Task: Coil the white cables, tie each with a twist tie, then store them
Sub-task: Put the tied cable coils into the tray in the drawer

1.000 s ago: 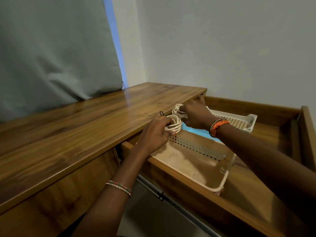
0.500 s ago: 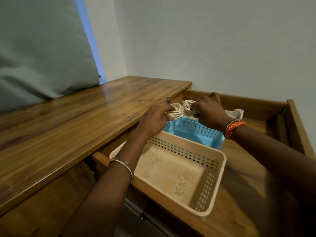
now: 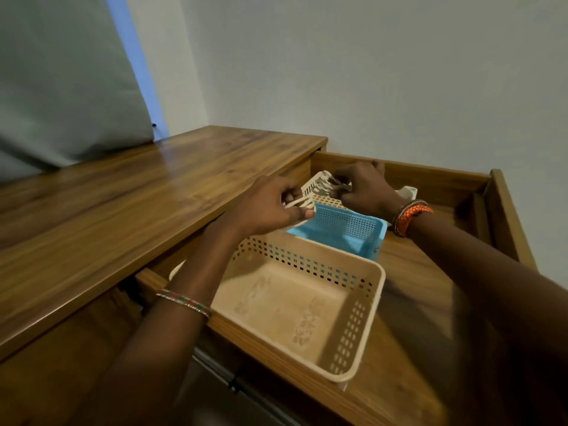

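Looks like the storing step: left hand grips a coiled white cable over the blue mesh plastic basket, right hand pinches another at the white perforated tray, so next they'd just lower and let go.

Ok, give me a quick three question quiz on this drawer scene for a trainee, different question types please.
1. True or false: the beige perforated plastic basket holds cables.
2. Which hand grips the coiled white cable: A left hand, B right hand?
3. Fill in: the blue mesh plastic basket sits in the open wooden ____.

Key: 1 false. 2 A. 3 drawer.
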